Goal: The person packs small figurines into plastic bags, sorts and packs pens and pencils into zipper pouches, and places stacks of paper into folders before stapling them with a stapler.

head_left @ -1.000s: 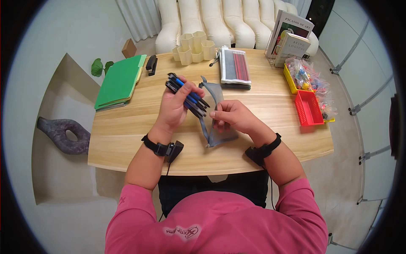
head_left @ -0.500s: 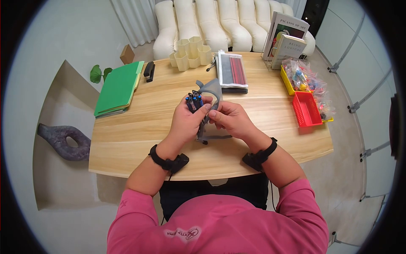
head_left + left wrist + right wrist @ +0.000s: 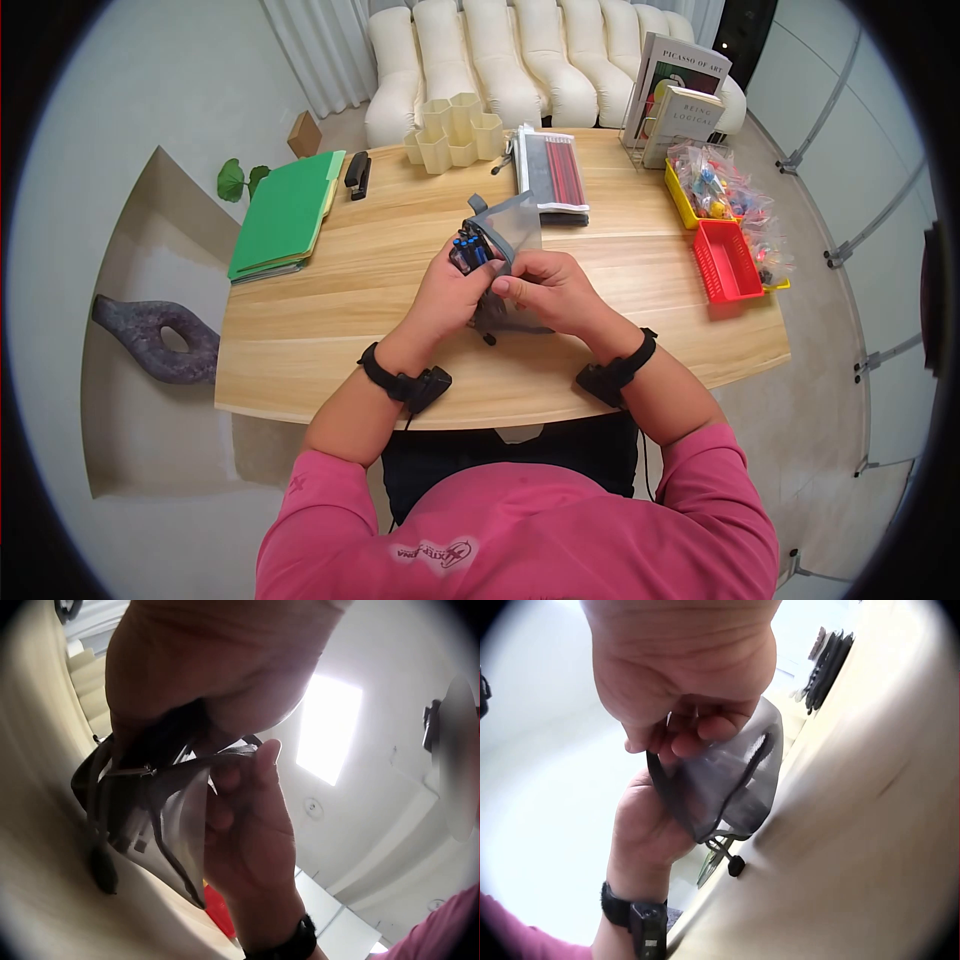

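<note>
My left hand point(image 3: 443, 298) grips a bundle of blue and black pens point(image 3: 468, 252), tilted at the mouth of a grey see-through zip pouch point(image 3: 521, 222). On the pouch's other side, my right hand point(image 3: 556, 292) pinches its edge between thumb and fingers, spreading the mouth. The lower ends of the pens are hidden by the pouch and the left hand. In the right wrist view the pouch's clear side point(image 3: 769, 780) faces the camera, and a dark zip pull point(image 3: 736, 865) dangles from its corner. The pouch hangs close over the wooden table point(image 3: 330, 330).
A white-edged pouch of red pencils point(image 3: 556, 172) lies beyond the hands, beside a cream hexagonal holder point(image 3: 455, 135). Green folders point(image 3: 285, 220) and a black stapler point(image 3: 358, 174) are on the left. A red basket point(image 3: 727, 262), a yellow basket point(image 3: 680, 198) and books point(image 3: 684, 120) stand right.
The left hand has brought the pens down and right to the pouch's mouth. The pouch has been lifted and turned by the right hand, which keeps hold of its edge.
</note>
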`<state>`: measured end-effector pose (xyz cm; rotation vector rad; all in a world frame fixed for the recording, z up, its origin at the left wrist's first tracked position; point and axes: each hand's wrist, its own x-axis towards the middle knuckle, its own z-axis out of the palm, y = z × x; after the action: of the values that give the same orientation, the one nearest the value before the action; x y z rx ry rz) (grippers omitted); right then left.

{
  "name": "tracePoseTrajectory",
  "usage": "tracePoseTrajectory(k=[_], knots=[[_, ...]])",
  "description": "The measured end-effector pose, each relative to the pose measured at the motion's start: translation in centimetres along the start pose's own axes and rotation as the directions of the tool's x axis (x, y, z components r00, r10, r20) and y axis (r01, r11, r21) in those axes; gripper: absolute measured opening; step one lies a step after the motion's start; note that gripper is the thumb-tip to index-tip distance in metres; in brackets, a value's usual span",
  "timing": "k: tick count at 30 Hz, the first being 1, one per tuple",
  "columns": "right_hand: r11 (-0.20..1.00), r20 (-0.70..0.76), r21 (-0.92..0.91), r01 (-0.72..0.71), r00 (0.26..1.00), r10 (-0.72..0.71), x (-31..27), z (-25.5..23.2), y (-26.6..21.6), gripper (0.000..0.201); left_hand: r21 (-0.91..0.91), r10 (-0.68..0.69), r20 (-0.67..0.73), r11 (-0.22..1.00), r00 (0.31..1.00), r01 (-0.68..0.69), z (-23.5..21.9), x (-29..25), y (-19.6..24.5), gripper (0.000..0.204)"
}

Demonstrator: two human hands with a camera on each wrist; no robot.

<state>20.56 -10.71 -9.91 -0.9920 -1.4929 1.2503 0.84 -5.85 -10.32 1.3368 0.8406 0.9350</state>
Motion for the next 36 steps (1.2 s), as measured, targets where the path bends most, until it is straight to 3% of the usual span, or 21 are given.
tracePoseTrajectory(k=[2, 4, 5, 7, 8, 10, 13, 14, 15, 17, 18, 19, 21, 22, 23, 24, 25, 26, 29, 34, 36], knots=[[0.999, -0.018, 0.01, 0.033, 0.999, -0.033, 0.0, 0.0, -0.2, 0.024, -0.008, 0.01, -0.023, 1.0, 1.0, -0.01, 0.2, 0.0, -0.5, 0.047], [0.997, 0.029, 0.068, -0.023, 0.999, 0.021, -0.1, 0.0, -0.7, 0.023, -0.204, 0.137, -0.088, 0.967, 0.987, -0.152, 1.1, -0.5, 0.0, 0.064], [0.997, 0.028, 0.068, -0.024, 0.999, 0.022, -0.1, 0.0, -0.7, 0.023, -0.204, 0.136, -0.087, 0.967, 0.987, -0.151, 1.2, -0.7, 0.4, 0.064], [0.996, 0.089, 0.001, 0.085, 0.992, -0.084, -0.1, -0.1, -0.7, 0.021, -0.173, 0.208, -0.012, 0.963, 0.978, -0.207, 1.1, -0.8, 1.3, 0.065], [0.996, 0.088, 0.002, 0.084, 0.993, -0.084, -0.2, -0.1, -0.7, 0.021, -0.172, 0.207, -0.012, 0.963, 0.978, -0.206, 0.8, -0.7, 0.9, 0.065], [0.957, 0.2, -0.147, 0.25, 0.955, -0.219, -0.3, -0.1, -1.0, 0.019, -0.056, 0.143, 0.062, 0.989, 0.988, -0.14, 0.3, -0.3, 0.3, 0.067], [0.941, 0.284, -0.162, 0.297, 0.927, -0.243, -0.7, 0.4, -2.5, 0.013, -0.035, 0.079, 0.107, 0.996, 0.991, -0.076, 0.3, -0.7, 1.0, 0.07], [0.971, 0.288, -0.125, 0.201, 0.944, -0.159, -0.9, 0.2, -3.0, 0.012, -0.068, 0.065, 0.078, 0.996, 0.995, -0.06, 0.4, -0.6, 1.2, 0.07], [0.972, 0.285, -0.124, 0.199, 0.946, -0.157, -1.1, 0.0, -2.8, 0.012, -0.068, 0.062, 0.081, 0.996, 0.995, -0.056, 0.5, -0.8, 1.6, 0.07], [0.996, 0.067, 0.019, 0.084, 0.994, -0.085, -1.0, -0.5, -1.8, 0.014, -0.227, 0.096, 0.107, 0.971, 0.99, -0.069, 0.2, -1.1, 2.4, 0.071], [0.993, -0.075, 0.081, 0.088, 0.994, -0.082, -0.4, -0.6, -1.2, 0.028, -0.178, 0.123, 0.12, 0.979, 0.985, -0.101, -0.2, -0.9, 2.6, 0.072], [0.993, -0.073, 0.08, 0.088, 0.994, -0.082, 0.1, -1.0, -0.8, 0.028, -0.179, 0.124, 0.118, 0.979, 0.985, -0.102, -0.4, -0.8, 2.8, 0.072], [0.98, -0.414, -0.119, 0.159, 0.89, -0.194, 1.1, -1.6, -0.7, 0.058, -0.191, 0.108, 0.179, 0.979, 0.978, -0.073, -0.6, -1.0, 3.4, 0.072], [0.996, -0.322, -0.042, 0.074, 0.943, -0.084, 1.5, -2.4, -0.5, 0.085, -0.193, 0.108, 0.178, 0.979, 0.978, -0.073, -0.7, -1.0, 3.3, 0.072], [0.996, -0.322, -0.043, 0.073, 0.943, -0.083, 1.7, -2.4, -0.4, 0.085, -0.179, 0.117, 0.192, 0.98, 0.974, -0.083, -0.7, -0.9, 3.1, 0.071], [0.982, -0.08, 0.186, 0.012, 0.997, 0.003, 1.9, -2.3, -0.3, 0.086, -0.164, 0.124, 0.209, 0.982, 0.97, -0.09, -0.7, -0.9, 2.9, 0.069], [0.917, 0.179, 0.386, -0.102, 0.983, 0.034, 1.8, -2.2, -0.2, 0.088, -0.165, 0.122, 0.213, 0.983, 0.97, -0.087, -0.8, -0.8, 2.6, 0.069], [0.931, 0.21, 0.319, -0.18, 0.971, 0.116, 1.6, -2.2, 0.2, 0.089, -0.098, 0.132, 0.234, 0.989, 0.963, -0.111, -1.0, -0.7, 2.4, 0.069], [0.97, 0.224, 0.193, -0.149, 0.969, 0.105, 1.3, -1.4, -0.3, 0.081, -0.025, 0.146, 0.271, 0.989, 0.951, -0.145, -1.0, -0.7, 2.4, 0.071], [0.91, 0.207, 0.325, -0.26, 0.958, 0.199, 1.3, -1.4, 0.6, 0.063, -0.033, 0.134, 0.303, 0.991, 0.943, -0.13, -1.1, -0.7, 2.2, 0.071], [0.891, 0.213, 0.341, -0.3, 0.948, 0.237, 1.3, -1.4, 0.8, 0.056, 0.103, 0.183, 0.225, 0.972, 0.957, -0.21, -1.1, -0.8, 2.0, 0.071]])
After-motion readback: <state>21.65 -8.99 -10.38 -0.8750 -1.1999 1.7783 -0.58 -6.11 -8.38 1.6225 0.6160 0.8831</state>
